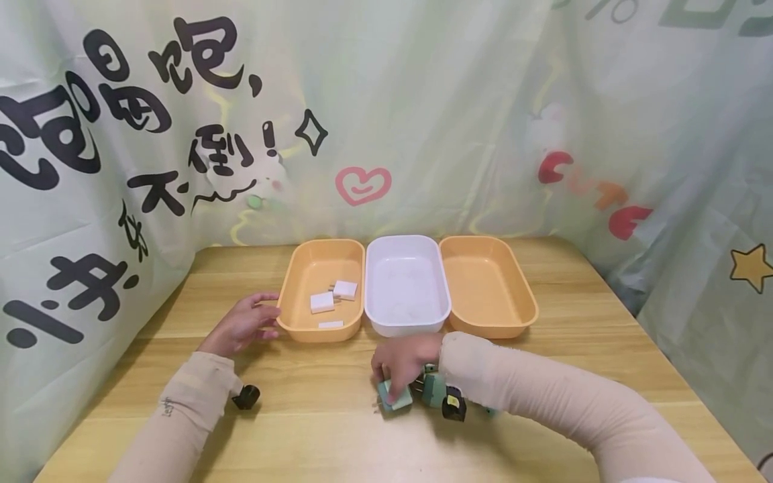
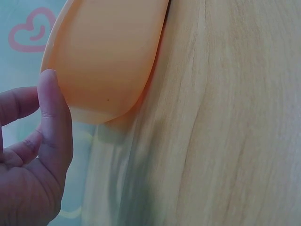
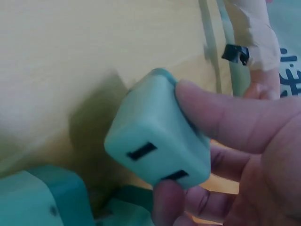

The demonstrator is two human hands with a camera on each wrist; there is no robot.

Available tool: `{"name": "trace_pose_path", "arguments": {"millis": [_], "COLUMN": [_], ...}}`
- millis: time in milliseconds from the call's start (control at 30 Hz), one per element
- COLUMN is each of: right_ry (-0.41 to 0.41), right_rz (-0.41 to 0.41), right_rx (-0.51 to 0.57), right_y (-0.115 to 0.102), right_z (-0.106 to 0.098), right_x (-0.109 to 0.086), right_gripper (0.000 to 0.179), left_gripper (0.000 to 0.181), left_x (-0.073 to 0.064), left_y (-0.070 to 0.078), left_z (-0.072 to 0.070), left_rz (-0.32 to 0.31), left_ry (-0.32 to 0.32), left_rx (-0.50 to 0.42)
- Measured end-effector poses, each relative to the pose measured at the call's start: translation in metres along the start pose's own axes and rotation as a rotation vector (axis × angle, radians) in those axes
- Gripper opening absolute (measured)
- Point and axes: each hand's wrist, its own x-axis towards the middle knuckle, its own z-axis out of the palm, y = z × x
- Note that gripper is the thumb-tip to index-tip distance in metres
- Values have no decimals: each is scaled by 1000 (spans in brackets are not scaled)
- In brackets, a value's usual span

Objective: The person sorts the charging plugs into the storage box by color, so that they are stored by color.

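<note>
My right hand [image 1: 401, 362] pinches a teal charger plug [image 1: 395, 397] between thumb and fingers, just off the table or on it; I cannot tell which. Its two dark USB slots show on the charger plug [image 3: 150, 155] in the right wrist view, while the prongs point left in the head view. More teal charger plugs [image 1: 433, 390] lie beside it, partly hidden under my right forearm. With loosely bent fingers, my left hand [image 1: 241, 325] touches the left side of the left orange tray [image 1: 286, 315]. Inside that tray lie white charger plugs [image 1: 323, 302], one partly hidden by the front wall.
A white tray [image 1: 407, 329] stands in the middle, and another orange tray [image 1: 492, 330] adjoins it on the right. All three trays stand side by side on the wooden table [image 1: 302, 429], before a printed curtain [image 1: 423, 134]. A black wrist camera [image 1: 246, 397] is strapped to my left wrist.
</note>
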Motion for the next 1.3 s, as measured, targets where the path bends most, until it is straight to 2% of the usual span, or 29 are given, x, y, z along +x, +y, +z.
{"name": "trace_pose_path", "arguments": {"millis": [233,367,467,600,700,933,1300], "right_ry": [-50,-89,-93,-63,-44,-54,-17], "right_rz": [13,-19,-33,-2,22,40,44], "right_rx": [162,234,273,338,361,343,362], "right_y": [5,6,5,2,0,0,12], "right_z": [-15,-24,-31,-37,-42,-57,-72], "right_x": [2,3,3,1,-1,0,7], "right_gripper": [23,22,23,23,23,23,24], "left_gripper": [51,52,53,53,52,51,54], "left_x": [-1,-2,-2,-2,-1,0,-1], "left_y": [2,4,4,4,3,1,1], "left_z": [1,1,0,0,-1,-1,-1], "left_rz": [-6,-6,-5,-7,-6,-9,-17], "left_ry": [0,-3,-8,-15,-16,-6,-1], "left_rx": [-6,-10,-13,-14,-11,-11,-23]}}
